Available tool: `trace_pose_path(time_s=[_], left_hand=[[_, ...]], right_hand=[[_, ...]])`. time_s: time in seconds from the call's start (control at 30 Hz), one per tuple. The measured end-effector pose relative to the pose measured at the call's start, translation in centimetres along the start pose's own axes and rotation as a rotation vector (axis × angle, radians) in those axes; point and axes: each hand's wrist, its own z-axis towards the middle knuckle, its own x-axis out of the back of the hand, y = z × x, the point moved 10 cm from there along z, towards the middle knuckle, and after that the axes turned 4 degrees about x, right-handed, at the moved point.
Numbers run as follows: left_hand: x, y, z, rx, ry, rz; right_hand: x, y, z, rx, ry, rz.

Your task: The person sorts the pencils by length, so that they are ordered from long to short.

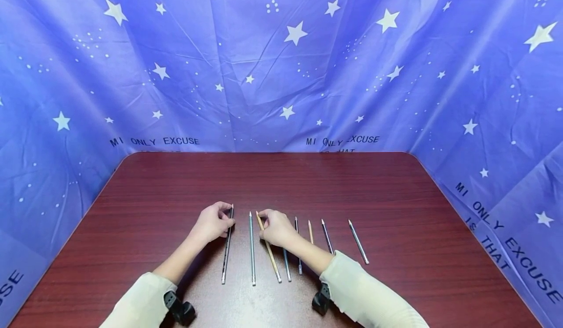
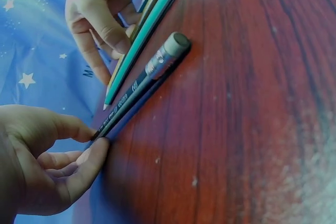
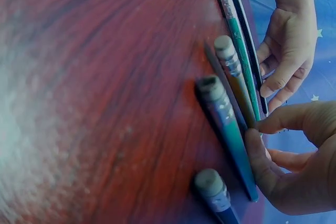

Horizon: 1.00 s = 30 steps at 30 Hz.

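Note:
My left hand (image 1: 212, 224) pinches a black pencil (image 1: 226, 262) near its sharpened far end, thumb on one side and fingers on the other. In the left wrist view the pencil's eraser end (image 2: 169, 56) points away from that hand. My right hand (image 1: 279, 229) has a yellow pencil (image 1: 272, 261) between thumb and fingers, also close to its tip. Between the hands lies a green pencil (image 1: 252, 250), untouched. Just right of the yellow one a blue pencil (image 1: 287, 265) is partly covered by the right hand; in the right wrist view its eraser end (image 3: 212, 88) shows.
Further right lie a dark pencil (image 1: 300, 265), a light-brown pencil (image 1: 310, 231) partly hidden by the right forearm, another dark pencil (image 1: 327, 236) and a grey-green pencil (image 1: 358, 242). They rest on a reddish-brown table (image 1: 176, 181). A blue star-patterned curtain (image 1: 246, 108) surrounds its far sides.

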Motion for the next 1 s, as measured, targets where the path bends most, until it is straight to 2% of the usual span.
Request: trace_pose_path(time_s=[0.2,0.33,0.5,0.77,1.0], left_hand=[[0.2,-0.5,0.2,0.020,-0.024,-0.119],[0.4,-0.4,0.1,0.030,-0.045,-0.218],[0.5,-0.4,0.1,0.039,-0.055,-0.297],[0.5,-0.4,0.3,0.027,-0.066,-0.359],[0.2,0.0,0.4,0.029,-0.089,-0.382]], right_hand=[[-0.4,0.3,-0.2,-0.049,-0.038,0.172],[-0.4,0.5,-0.1,-0.067,-0.045,0.247],[-0.4,0.9,0.0,-0.097,-0.057,0.371],[-0.6,1.7,-0.1,-0.154,-0.084,0.562],[-0.2,2.5,-0.1,-0.204,-0.069,0.637]])
